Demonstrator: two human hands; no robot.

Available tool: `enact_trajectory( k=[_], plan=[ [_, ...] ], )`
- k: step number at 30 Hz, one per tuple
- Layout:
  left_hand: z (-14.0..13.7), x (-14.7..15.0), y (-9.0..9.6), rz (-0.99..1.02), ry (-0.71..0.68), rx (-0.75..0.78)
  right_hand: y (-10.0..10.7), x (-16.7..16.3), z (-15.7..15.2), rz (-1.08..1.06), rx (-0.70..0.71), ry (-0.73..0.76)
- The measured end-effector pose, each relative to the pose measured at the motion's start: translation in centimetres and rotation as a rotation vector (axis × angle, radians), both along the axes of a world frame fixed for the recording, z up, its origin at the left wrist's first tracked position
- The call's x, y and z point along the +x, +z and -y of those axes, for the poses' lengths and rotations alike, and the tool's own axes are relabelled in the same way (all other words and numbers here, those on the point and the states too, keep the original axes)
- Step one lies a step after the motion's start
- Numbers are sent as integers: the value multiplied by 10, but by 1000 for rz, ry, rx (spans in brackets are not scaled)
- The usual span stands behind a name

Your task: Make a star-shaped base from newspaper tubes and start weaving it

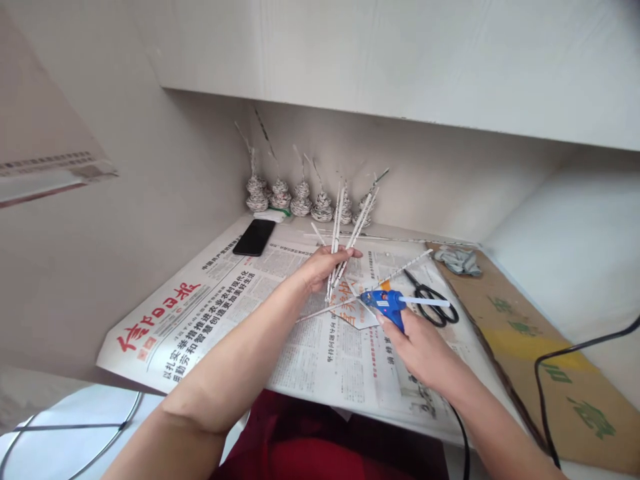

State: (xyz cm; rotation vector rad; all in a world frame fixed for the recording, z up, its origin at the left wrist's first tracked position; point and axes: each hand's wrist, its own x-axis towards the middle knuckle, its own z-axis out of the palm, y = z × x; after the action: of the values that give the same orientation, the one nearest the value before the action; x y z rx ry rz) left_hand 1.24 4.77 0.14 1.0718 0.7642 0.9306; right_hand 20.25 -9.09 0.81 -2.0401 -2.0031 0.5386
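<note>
My left hand point(324, 267) is closed around several thin rolled newspaper sticks point(356, 230), which fan upward from the fingers. My right hand point(410, 340) grips a blue hot glue gun point(385, 305) with a white glue stick point(425, 302) jutting from its back. The gun's nozzle points left, close to where more paper sticks point(327, 310) cross just above the newspaper; I cannot tell if it touches them. Black-handled scissors point(435, 303) lie to the right of the gun, partly behind the glue stick.
Newspaper sheets point(200, 320) cover the table. Several woven gourd-shaped paper pieces point(301, 200) stand along the back wall. A black phone point(255, 238) lies at the back left. On the right are a crumpled grey cloth point(459, 261), cardboard point(540, 360) and a black cable point(543, 393). A shelf overhangs the back.
</note>
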Motion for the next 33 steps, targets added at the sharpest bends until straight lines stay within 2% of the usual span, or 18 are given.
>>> enact_trajectory(
  k=[11,15,19,25,29,33],
  plan=[
    [6,2,8,-36,102,51,2,2,-4,23,18,-26],
    [8,3,9,-97,135,170,2,3,-4,25,16,-29],
    [8,3,8,-204,235,272,1,5,-3,25,14,0],
    [8,7,5,-250,302,383,1,4,-2,0,11,-5],
    [6,10,0,-211,289,342,4,3,-1,29,-1,-37],
    [3,10,-5,-269,314,318,5,4,0,-6,-19,-58]
  ],
)
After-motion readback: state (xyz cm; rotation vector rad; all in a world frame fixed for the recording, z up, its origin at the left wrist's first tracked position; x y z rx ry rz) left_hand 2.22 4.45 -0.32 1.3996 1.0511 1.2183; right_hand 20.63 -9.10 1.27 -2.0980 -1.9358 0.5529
